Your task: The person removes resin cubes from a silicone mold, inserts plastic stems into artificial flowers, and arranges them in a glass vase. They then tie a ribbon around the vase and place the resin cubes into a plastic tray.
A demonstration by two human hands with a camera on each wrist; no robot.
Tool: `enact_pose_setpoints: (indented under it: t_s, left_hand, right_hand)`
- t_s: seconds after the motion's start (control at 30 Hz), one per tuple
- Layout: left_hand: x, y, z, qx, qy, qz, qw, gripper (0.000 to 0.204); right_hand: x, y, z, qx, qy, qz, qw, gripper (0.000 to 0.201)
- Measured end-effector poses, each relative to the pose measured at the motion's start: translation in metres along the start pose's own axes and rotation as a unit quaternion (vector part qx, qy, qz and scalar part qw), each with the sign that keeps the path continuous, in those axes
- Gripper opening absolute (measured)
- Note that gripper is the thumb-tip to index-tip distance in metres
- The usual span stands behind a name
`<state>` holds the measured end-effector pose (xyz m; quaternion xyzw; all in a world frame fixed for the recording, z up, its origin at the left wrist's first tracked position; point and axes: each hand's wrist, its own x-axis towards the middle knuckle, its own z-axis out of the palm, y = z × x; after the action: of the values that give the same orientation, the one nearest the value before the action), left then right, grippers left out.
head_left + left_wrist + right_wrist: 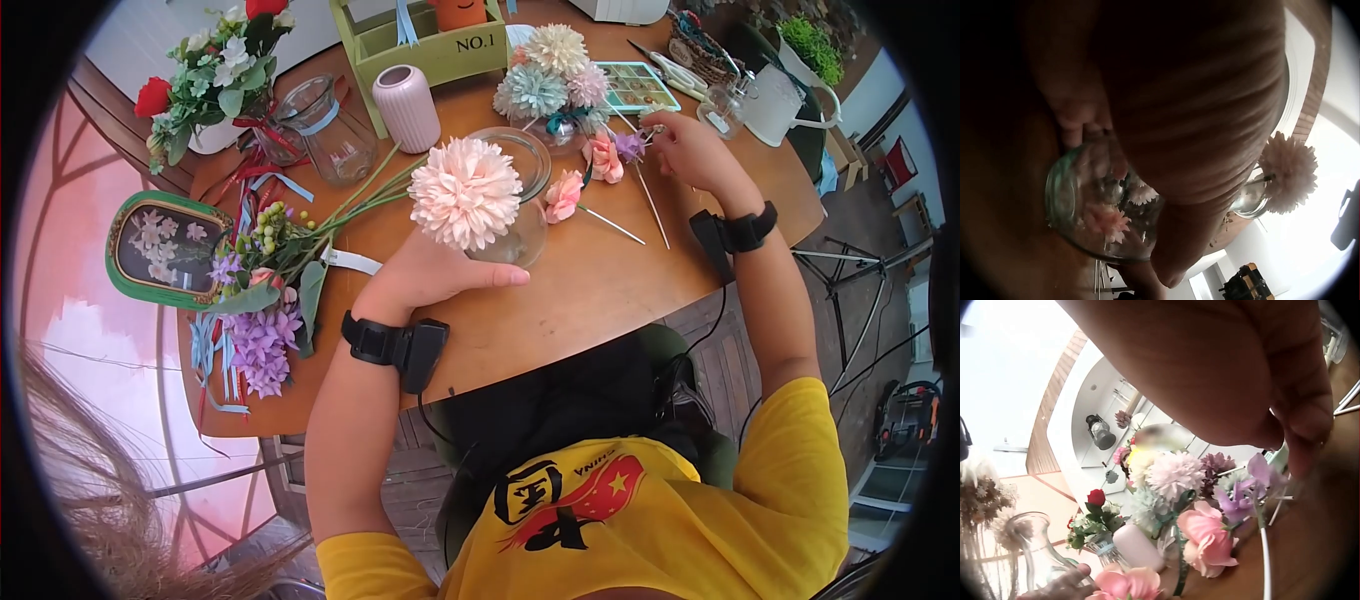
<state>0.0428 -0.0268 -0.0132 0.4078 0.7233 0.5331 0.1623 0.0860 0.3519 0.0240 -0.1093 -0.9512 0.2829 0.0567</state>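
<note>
My left hand [425, 268] holds a round clear glass vase [528, 235], its thumb along the near side; the left wrist view shows fingers on the far side of the glass [1063, 194]. A large pale pink flower [466, 193] stands at the vase's mouth, its green stems reaching left. My right hand [692, 155] has its fingertips together at a small purple flower [1241, 499] on a white stem [1265, 565], seemingly pinching its edge; the exact contact is partly hidden. Pink roses [602, 158] [563, 196] lie between the hands.
Left on the table [590, 275] lie purple flowers [262, 340], ribbons and an oval frame [118, 245]. Behind stand a glass pitcher [335, 150], a pink ribbed vase [408, 112], a green wooden box [440, 58] and a pastel bouquet [530, 92]. A white watering can [775, 105] stands back right.
</note>
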Motion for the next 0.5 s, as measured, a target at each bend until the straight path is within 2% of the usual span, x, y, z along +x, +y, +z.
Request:
enact_pose_setpoints:
  t_s: [0.13, 0.33, 0.43, 0.5]
  left_hand:
    - [0.001, 0.002, 0.0, 0.018, -0.01, -0.015, 1.0, 0.11]
    - [0.001, -0.004, 0.0, 0.005, -0.004, 0.003, 1.0, 0.109]
    - [0.0, 0.0, 0.0, 0.029, -0.01, -0.002, 1.0, 0.109]
    - [-0.001, -0.002, 0.001, 0.004, -0.006, -0.01, 1.0, 0.11]
  right_hand:
    - [0.011, 0.006, 0.008, -0.092, -0.022, -0.021, 0.995, 0.022]
    - [0.009, 0.002, 0.001, -0.048, -0.023, -0.008, 0.999, 0.017]
    - [0.007, 0.006, -0.003, 0.004, 0.024, -0.008, 1.0, 0.016]
    - [0.01, 0.01, -0.004, 0.037, 0.082, -0.041, 0.995, 0.015]
